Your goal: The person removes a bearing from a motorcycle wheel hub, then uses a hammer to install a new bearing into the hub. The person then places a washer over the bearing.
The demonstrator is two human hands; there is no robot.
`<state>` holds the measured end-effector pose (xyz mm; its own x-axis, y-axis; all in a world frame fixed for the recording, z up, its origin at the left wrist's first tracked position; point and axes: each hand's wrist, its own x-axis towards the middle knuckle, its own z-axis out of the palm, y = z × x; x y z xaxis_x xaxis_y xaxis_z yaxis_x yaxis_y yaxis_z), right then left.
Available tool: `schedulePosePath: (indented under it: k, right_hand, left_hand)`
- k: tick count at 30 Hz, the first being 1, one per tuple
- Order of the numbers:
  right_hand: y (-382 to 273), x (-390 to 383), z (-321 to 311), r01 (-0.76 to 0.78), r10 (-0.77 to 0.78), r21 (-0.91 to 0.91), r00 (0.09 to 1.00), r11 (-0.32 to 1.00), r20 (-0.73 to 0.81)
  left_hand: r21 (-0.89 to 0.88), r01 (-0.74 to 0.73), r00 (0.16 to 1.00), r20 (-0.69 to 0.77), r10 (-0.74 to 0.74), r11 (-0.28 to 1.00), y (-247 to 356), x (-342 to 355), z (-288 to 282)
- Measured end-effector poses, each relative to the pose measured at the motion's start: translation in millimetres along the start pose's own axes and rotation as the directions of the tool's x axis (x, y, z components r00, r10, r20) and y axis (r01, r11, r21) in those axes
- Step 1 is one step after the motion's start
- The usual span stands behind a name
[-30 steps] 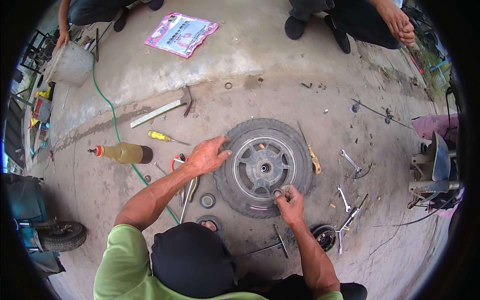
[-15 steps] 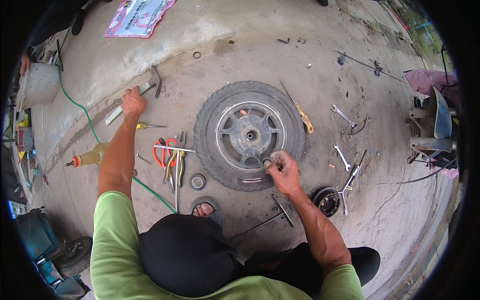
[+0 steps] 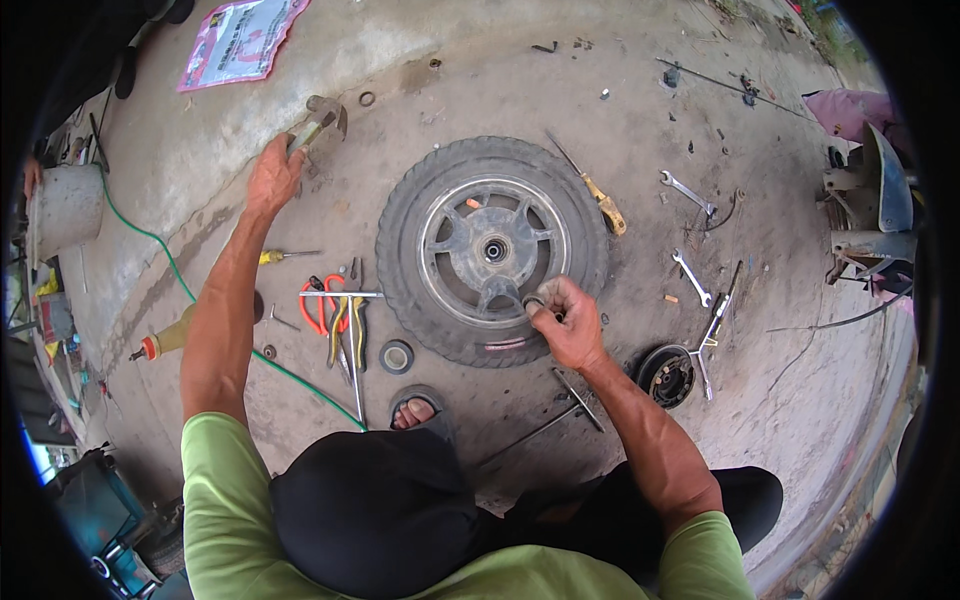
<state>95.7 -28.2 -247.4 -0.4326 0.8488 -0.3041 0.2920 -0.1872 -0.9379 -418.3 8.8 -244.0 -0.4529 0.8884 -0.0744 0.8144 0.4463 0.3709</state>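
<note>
The wheel (image 3: 492, 250) is laid flat on the concrete floor (image 3: 480, 105) in front of the person, and the hands are held well apart. The handle of the hammer (image 3: 326, 114) is gripped by the left hand (image 3: 274, 180), whose fingers are wrapped around it. A small round part (image 3: 535, 301) is pinched between thumb and fingers of the right hand (image 3: 568, 325), over the lower right portion of the wheel. One second ago the left hand was placed at the left edge of the tyre, and the hammer was left untouched on the floor; half a second ago the handle had been reached, its far end being exposed beyond the hand. The hammer head has since been brought nearer to the loose ring (image 3: 367, 99), while the right hand has been kept at the wheel. The rear of the handle is now concealed by the left hand; whether the hammer is fully clear of the floor cannot be told. The bottle (image 3: 176, 335) and the yellow screwdriver (image 3: 273, 257) are partly covered by the left forearm (image 3: 225, 305). The pink bag (image 3: 243, 42) is cut off at the upper edge. The small part is mostly obscured by the fingertips, so its exact form cannot be determined.
</note>
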Motion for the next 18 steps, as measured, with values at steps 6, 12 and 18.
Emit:
schedulePosePath:
  k: [6,12,18]
  right_hand:
    - [-5.3,1.0,3.3,0.039,-0.039,-0.027,0.999,0.999,-0.001]
    - [-5.7,0.8,-1.8,0.07,-0.07,-0.011,0.998,0.997,-0.004]
    - [-4.7,0.6,-1.0,0.086,-0.086,-0.001,0.996,0.996,0.017]
  left_hand:
    - [-0.596,0.375,0.883,0.464,-0.077,0.71,116.9,-71.0,-50.7]
    - [-0.473,0.349,0.715,0.692,0.096,0.809,164.9,-134.0,-29.8]
    - [-0.459,0.354,0.719,0.691,0.077,0.815,174.5,-150.0,-21.2]
